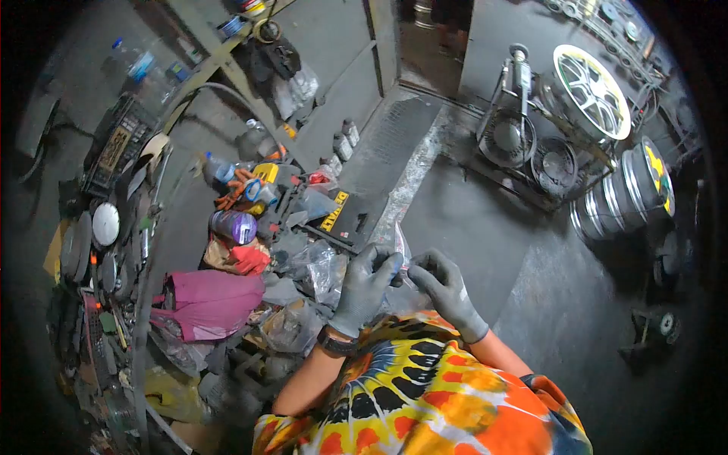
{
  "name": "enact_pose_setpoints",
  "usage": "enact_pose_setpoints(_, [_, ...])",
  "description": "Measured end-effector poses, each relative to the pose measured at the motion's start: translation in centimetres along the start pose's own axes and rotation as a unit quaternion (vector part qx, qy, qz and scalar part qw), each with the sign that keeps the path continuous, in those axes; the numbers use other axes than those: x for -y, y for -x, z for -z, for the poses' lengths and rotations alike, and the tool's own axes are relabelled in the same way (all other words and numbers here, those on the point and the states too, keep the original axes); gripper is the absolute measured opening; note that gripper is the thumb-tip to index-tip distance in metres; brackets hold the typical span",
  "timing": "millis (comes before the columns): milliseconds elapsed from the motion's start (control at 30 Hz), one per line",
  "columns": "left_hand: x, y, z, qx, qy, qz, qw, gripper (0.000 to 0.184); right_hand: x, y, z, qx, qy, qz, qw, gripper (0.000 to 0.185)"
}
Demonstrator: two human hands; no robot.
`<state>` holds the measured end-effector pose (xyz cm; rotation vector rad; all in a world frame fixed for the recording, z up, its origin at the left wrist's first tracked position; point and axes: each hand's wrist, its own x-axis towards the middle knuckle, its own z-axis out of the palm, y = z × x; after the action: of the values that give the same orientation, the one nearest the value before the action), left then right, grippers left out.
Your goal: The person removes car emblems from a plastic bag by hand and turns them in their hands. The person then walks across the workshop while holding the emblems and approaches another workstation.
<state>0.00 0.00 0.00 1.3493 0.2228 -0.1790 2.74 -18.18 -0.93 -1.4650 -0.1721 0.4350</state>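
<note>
Both hands wear grey gloves and are held close together in front of the tie-dye shirt (425,379). My left hand (362,292) has its thumb and fingers pressed together at the edge of a small clear plastic bag (401,243). On the bag's other side, my right hand (447,292) pinches with its fingertips. The bag stands up between the two hands, with a thin reddish line near its edge. What is inside the bag is too small to make out. A dark watch (337,343) is on the left wrist.
Cluttered things lie at the left: a magenta cloth (216,303), a purple can (235,226), a black and yellow case (334,216) and plastic bags. At the right stand wheel rims (591,91) on a metal frame (523,193). Small bottles (345,140) stand by the wall.
</note>
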Motion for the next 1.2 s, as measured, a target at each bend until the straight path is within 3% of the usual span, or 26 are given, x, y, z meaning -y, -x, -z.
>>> enact_pose_setpoints(67, [0.3,0.2,0.1,-0.017,-0.124,-0.049,0.991,0.018,0.8,0.2,-0.3,-0.012,0.114,0.002,0.993,0.028])
enact_pose_setpoints(167, [0.0,-2.0,-4.9,-0.009,-0.138,-0.053,0.989,0.016,2.7,-0.4,5.5,0.018,0.176,0.013,0.984,0.024])
enact_pose_setpoints(300, [1.5,-3.5,-8.0,0.0,-0.284,-0.145,0.948,0.015,1.3,0.0,8.6,0.004,0.047,-0.015,0.999,0.019])
enact_pose_setpoints(400, [2.5,-4.6,-11.1,-0.029,-0.333,-0.231,0.914,0.013,-0.6,0.4,10.5,-0.097,0.005,-0.021,0.995,0.018])
enact_pose_setpoints(467, [2.4,-5.2,-12.8,-0.03,-0.342,-0.213,0.915,0.014,0.3,0.9,11.8,-0.164,0.042,-0.012,0.985,0.017])
enact_pose_setpoints(533, [2.6,-5.5,-13.6,-0.032,-0.355,-0.192,0.914,0.014,-0.3,0.8,13.9,-0.286,0.114,0.054,0.95,0.017])
enact_pose_setpoints(567, [2.9,-5.6,-13.5,-0.05,-0.384,-0.218,0.896,0.015,-0.2,0.9,15.8,-0.291,0.113,0.052,0.949,0.017])
enact_pose_setpoints(633, [3.1,-5.7,-13.8,-0.068,-0.411,-0.247,0.875,0.015,0.4,0.7,19.2,-0.429,0.164,0.065,0.886,0.015])
enact_pose_setpoints(700, [3.2,-4.8,-14.3,-0.059,-0.406,-0.137,0.901,0.014,1.4,1.3,20.2,-0.414,0.188,0.107,0.884,0.013])
enact_pose_setpoints(767, [4.6,-5.3,-14.8,-0.035,-0.435,-0.129,0.891,0.019,2.4,2.0,20.5,-0.397,0.211,0.148,0.881,0.011])
enact_pose_setpoints(833, [3.7,-6.3,-17.5,-0.058,-0.439,-0.228,0.867,0.026,3.3,2.3,20.5,-0.323,0.247,0.193,0.893,0.008])
enact_pose_setpoints(967, [2.1,-10.1,-22.7,-0.065,-0.445,-0.279,0.848,0.047,5.1,3.4,22.2,-0.264,0.277,0.181,0.906,0.008])
enact_pose_setpoints(1033, [3.5,-12.4,-23.1,0.047,-0.47,-0.289,0.833,0.049,5.3,4.0,24.0,-0.285,0.297,0.19,0.892,0.009])
enact_pose_setpoints(1200, [2.5,-11.8,-23.3,0.099,-0.495,-0.291,0.813,0.04,4.2,6.0,28.2,-0.388,0.337,0.172,0.841,0.012])
